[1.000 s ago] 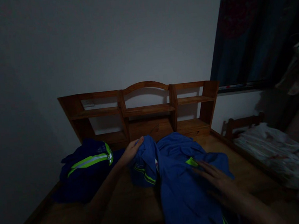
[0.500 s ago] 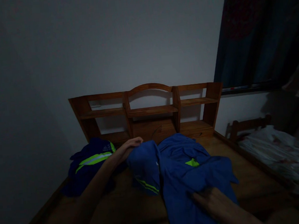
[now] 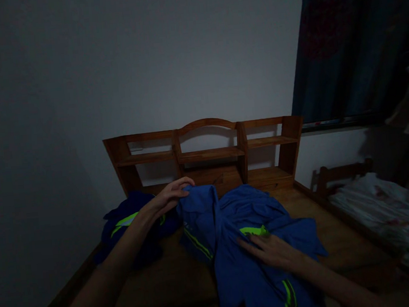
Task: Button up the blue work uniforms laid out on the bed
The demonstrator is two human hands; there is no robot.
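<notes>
A blue work jacket point(image 3: 232, 265) with yellow-green reflective strips is spread, rumpled, over the wooden bed boards in front of me. My left hand point(image 3: 175, 190) pinches the upper left edge of the jacket and holds that part raised, so it hangs in a fold. On the jacket's middle, just below a yellow-green patch, my right hand point(image 3: 268, 250) lies flat with its fingers stretched out. A darker blue garment point(image 3: 131, 243) with a reflective band lies crumpled to the left, partly hidden behind my left forearm.
A wooden headboard with shelves point(image 3: 209, 152) stands against the pale wall behind the jacket. At right, beyond the bed's side rail, white plastic-looking bags point(image 3: 380, 200) lie near a small wooden frame point(image 3: 342, 172). A dark curtain point(image 3: 345, 45) hangs at upper right.
My right hand has moved up and left across the jacket onto its middle. The left hand has lifted the jacket's edge slightly higher, and the lower right part now shows a reflective strip.
</notes>
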